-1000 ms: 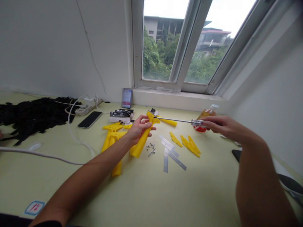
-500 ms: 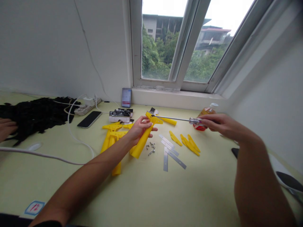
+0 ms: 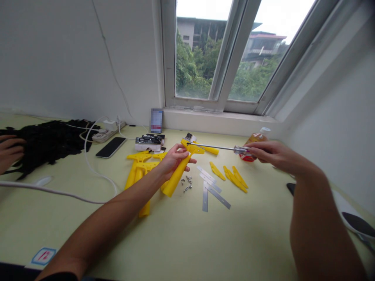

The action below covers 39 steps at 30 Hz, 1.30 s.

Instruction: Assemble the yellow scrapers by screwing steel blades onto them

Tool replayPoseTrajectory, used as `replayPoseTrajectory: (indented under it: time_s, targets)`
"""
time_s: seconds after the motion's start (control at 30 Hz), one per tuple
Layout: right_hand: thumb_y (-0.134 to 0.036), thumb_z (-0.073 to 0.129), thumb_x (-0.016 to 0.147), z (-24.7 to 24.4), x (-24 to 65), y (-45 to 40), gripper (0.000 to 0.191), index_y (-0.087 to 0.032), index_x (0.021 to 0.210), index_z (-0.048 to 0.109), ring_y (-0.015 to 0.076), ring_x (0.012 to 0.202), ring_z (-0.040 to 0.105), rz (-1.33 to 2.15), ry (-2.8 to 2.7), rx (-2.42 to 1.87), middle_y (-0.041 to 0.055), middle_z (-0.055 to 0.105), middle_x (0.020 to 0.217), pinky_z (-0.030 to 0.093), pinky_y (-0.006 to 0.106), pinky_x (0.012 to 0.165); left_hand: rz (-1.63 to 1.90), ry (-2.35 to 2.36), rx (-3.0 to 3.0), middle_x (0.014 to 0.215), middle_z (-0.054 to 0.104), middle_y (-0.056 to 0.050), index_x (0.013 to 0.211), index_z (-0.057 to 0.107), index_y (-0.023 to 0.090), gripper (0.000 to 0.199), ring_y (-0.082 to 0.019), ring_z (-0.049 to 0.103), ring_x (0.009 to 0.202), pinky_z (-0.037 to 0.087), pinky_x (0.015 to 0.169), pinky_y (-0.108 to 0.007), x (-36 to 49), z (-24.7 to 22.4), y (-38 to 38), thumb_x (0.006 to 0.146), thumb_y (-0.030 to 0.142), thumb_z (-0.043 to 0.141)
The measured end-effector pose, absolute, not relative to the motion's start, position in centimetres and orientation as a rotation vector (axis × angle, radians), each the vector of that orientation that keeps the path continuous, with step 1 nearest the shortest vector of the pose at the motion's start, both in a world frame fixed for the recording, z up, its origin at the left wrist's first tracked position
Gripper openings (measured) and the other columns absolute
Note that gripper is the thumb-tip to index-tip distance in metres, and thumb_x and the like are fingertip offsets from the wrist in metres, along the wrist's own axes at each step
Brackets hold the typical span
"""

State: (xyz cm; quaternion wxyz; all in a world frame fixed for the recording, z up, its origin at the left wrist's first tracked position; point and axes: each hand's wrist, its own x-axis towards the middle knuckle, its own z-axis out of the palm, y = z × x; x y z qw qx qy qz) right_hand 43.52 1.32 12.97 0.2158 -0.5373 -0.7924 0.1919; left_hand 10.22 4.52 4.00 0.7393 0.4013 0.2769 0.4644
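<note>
My left hand (image 3: 174, 158) is wrapped round a yellow scraper handle (image 3: 177, 177), its wide head up and its round end toward me. In my right hand (image 3: 263, 151) is a screwdriver (image 3: 215, 147) by its clear handle; the shaft lies level and its tip meets the scraper head. Below them on the table are several small screws and nuts (image 3: 187, 183), several flat metal blades (image 3: 205, 197) and several yellow blade covers (image 3: 217, 171). More yellow scraper handles (image 3: 144, 187) lie left of and partly behind my left forearm.
A bottle (image 3: 257, 137) stands behind my right hand. Farther left are a small box (image 3: 148, 143), a phone (image 3: 111, 147), a power strip (image 3: 104, 135), white cables and a black pile (image 3: 55, 142), with another person's hand (image 3: 10, 152) at it. An upright screen (image 3: 156, 120) leans at the wall.
The scraper head in my left hand has tilted slightly, and the screwdriver tip has shifted a little left with it. The other person's hand has moved up and right over the black pile.
</note>
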Motion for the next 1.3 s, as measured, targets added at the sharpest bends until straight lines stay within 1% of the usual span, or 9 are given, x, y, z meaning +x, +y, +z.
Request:
replayPoseTrajectory:
  time_s: [0.17, 0.37, 0.57, 0.87, 1.13, 1.3]
  targets:
    - [-0.063, 0.055, 0.085, 12.80, 43.87, 1.38, 0.051, -0.025, 0.114, 0.073, 0.0180, 0.071, 0.065, 0.558, -2.197, -1.489, 0.0071, 0.075, 0.099, 0.053, 0.026, 0.057, 1.017, 0.601, 0.876, 0.101, 0.054, -0.005, 0.094, 0.048, 0.019, 0.031, -0.024, 0.071, 0.077, 0.051, 0.042, -0.024, 10.22, 4.20, 4.34, 0.074, 0.015, 0.072]
    - [-0.063, 0.055, 0.085, 12.83, 43.87, 1.50, 0.052, -0.023, 0.112, 0.074, 0.0181, 0.067, 0.064, 0.520, -2.217, -1.487, 0.0070, 0.075, 0.089, 0.051, 0.027, 0.056, 1.008, 0.581, 0.869, 0.099, 0.055, -0.005, 0.093, 0.048, 0.019, 0.031, -0.024, 0.071, 0.077, 0.051, 0.043, -0.023, 10.29, 4.15, 4.31, 0.074, 0.015, 0.072]
    - [-0.063, 0.056, 0.085, 12.99, 43.58, 1.42, 0.051, -0.024, 0.112, 0.074, 0.0180, 0.067, 0.064, 0.495, -2.219, -1.498, 0.0067, 0.075, 0.090, 0.052, 0.027, 0.058, 1.010, 0.596, 0.836, 0.095, 0.054, -0.003, 0.093, 0.049, 0.019, 0.030, -0.024, 0.072, 0.075, 0.051, 0.043, -0.023, 10.35, 4.19, 4.23, 0.073, 0.014, 0.072]
    - [-0.060, 0.054, 0.087, 13.12, 43.26, 1.20, 0.046, -0.026, 0.112, 0.074, 0.0228, 0.084, 0.070, 0.421, -2.218, -1.495, 0.0053, 0.075, 0.103, 0.057, 0.029, 0.069, 1.022, 0.626, 0.796, 0.096, 0.053, -0.003, 0.094, 0.050, 0.019, 0.027, -0.024, 0.072, 0.074, 0.051, 0.041, -0.024, 10.48, 4.40, 4.15, 0.075, 0.014, 0.068]
    - [-0.059, 0.054, 0.088, 12.94, 43.58, 1.38, 0.046, -0.027, 0.114, 0.074, 0.0242, 0.085, 0.070, 0.392, -2.243, -1.485, 0.0057, 0.075, 0.105, 0.059, 0.031, 0.070, 1.021, 0.614, 0.806, 0.097, 0.054, -0.004, 0.094, 0.048, 0.019, 0.028, -0.024, 0.072, 0.076, 0.052, 0.043, -0.023, 10.44, 4.33, 4.15, 0.076, 0.013, 0.069]
    - [-0.059, 0.052, 0.088, 12.88, 43.60, 1.42, 0.047, -0.026, 0.114, 0.074, 0.0241, 0.086, 0.070, 0.358, -2.242, -1.500, 0.0058, 0.075, 0.105, 0.058, 0.030, 0.070, 1.011, 0.616, 0.796, 0.094, 0.054, -0.004, 0.095, 0.048, 0.019, 0.027, -0.026, 0.073, 0.076, 0.052, 0.042, -0.024, 10.45, 4.40, 4.19, 0.076, 0.013, 0.068]
